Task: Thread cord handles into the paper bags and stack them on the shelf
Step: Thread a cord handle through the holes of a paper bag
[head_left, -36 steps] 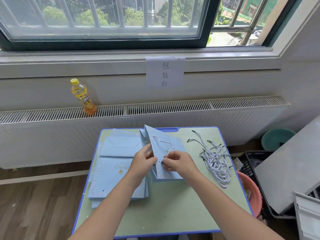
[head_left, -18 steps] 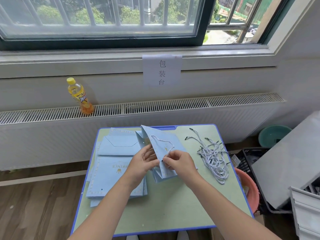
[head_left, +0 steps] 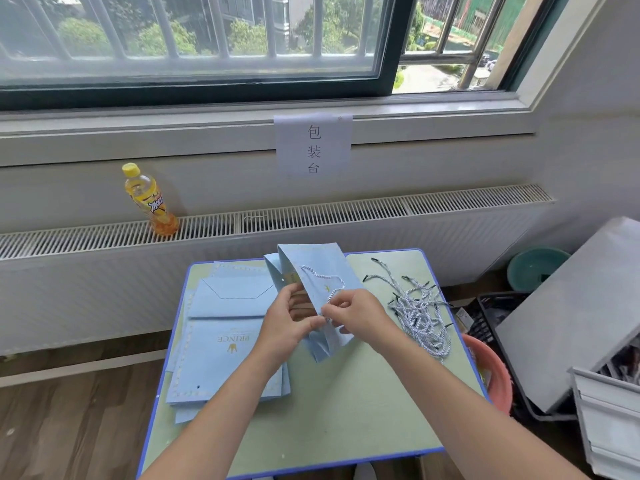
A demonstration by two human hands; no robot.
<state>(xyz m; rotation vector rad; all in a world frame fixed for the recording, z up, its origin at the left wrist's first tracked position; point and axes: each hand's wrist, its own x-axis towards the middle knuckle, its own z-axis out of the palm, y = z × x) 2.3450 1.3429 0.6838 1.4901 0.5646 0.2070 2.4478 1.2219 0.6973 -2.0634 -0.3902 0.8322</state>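
The left hand (head_left: 289, 322) grips the near edge of a light blue paper bag (head_left: 318, 271), fingers curled round the paper, while the right hand (head_left: 353, 313) pinches a twisted white cord (head_left: 323, 277) against the bag's face between thumb and fingertips. The cord loops up over the bag's front panel. The bag stands partly opened and tilted, lifted off the table (head_left: 346, 410) at about the table's centre, leaning toward 12 o'clock.

The table is small, with a pale green top and a blue rim. At 9 o'clock from the hands lies a flat stack of blue bags (head_left: 221, 341), the top one printed with a gold crown and the word PRINCE, seen upside down. At 3 o'clock a loose heap of cords (head_left: 419, 310) with dark tips sprawls to the table's right edge.

Beyond the table at 12 o'clock runs a long white radiator cover with a slatted grille (head_left: 311, 216). A yellow-capped drink bottle (head_left: 150, 199) stands on it at 10 o'clock. A paper sign (head_left: 313, 147) with three characters hangs from the sill above, under a barred window (head_left: 194, 39) showing trees and buildings. At 3 o'clock, off the table, sit a teal basin (head_left: 536, 268), a pink basin (head_left: 495, 375), a black crate (head_left: 495, 317) and a grey board (head_left: 571, 313). The floor (head_left: 69, 417) is wood plank.
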